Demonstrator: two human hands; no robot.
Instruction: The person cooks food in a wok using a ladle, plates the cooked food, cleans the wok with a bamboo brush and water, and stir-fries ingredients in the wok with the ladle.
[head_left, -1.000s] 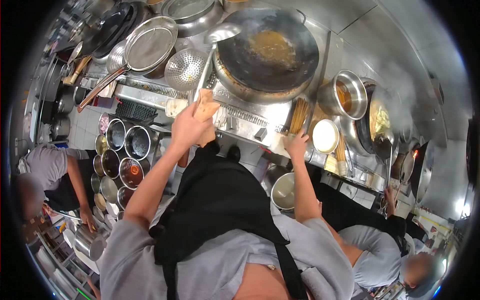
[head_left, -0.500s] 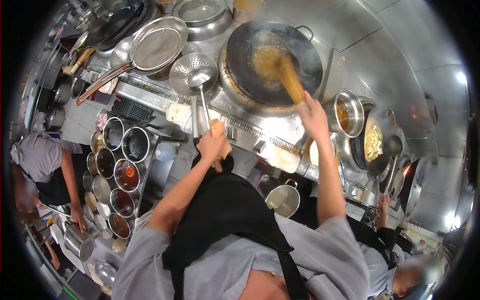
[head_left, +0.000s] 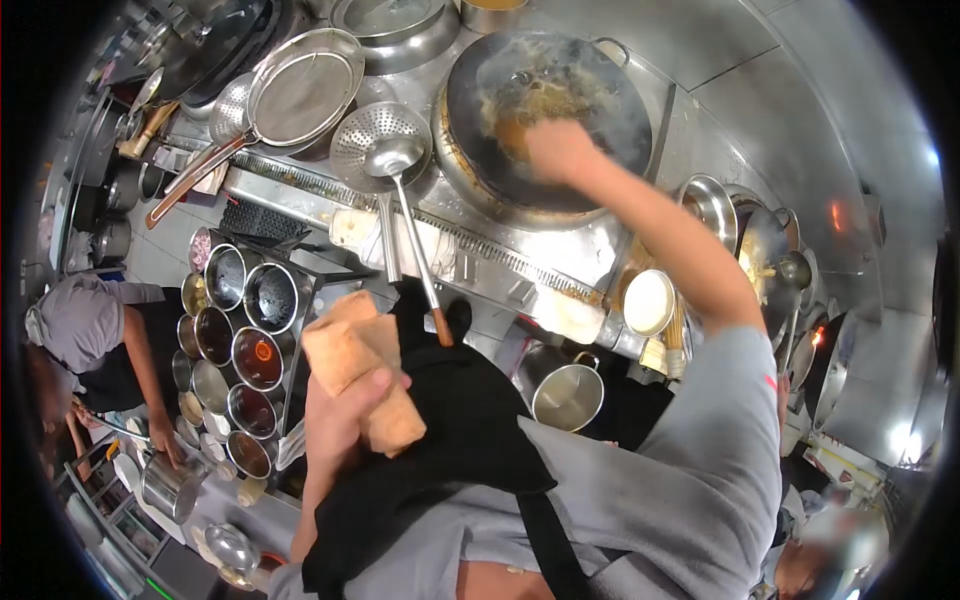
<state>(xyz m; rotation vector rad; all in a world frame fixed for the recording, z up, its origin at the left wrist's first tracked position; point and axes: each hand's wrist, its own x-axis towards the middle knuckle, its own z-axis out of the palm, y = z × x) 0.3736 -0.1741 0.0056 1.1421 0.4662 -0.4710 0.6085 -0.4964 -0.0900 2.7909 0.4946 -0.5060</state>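
Because steam [head_left: 560,75] hangs over the wok [head_left: 480,180] and your right hand [head_left: 562,152] reaches across it, most of the bamboo wok brush [head_left: 514,140] is hard to make out; in the head view you see only a brown, blurred part of it beside your knuckles, low in the wok. Your right hand looks closed around the brush, though its fingertips are hidden. Your right forearm [head_left: 670,225] partly covers the steel pot [head_left: 708,205] beyond it, and the co-worker [head_left: 795,565] on the right is largely cut off behind your sleeve [head_left: 715,410]. Your left hand [head_left: 345,405] grips a folded tan cloth [head_left: 350,350], thumb on top, in front of your apron [head_left: 440,420]; the cloth hides most of its fingers. Compared with the earlier frame, the brush has gone from slanting upright in plain sight to lying mostly hidden by your hand, which is now farther over the wok. Your left hand has let go of the ladle [head_left: 393,157] and come back nearer your body with the cloth. The ladle's bowl rests in the perforated skimmer [head_left: 350,150], left of the wok, its wooden handle end pointing toward you. The white tub [head_left: 649,303], partly covered by your arm before, now shows fully.
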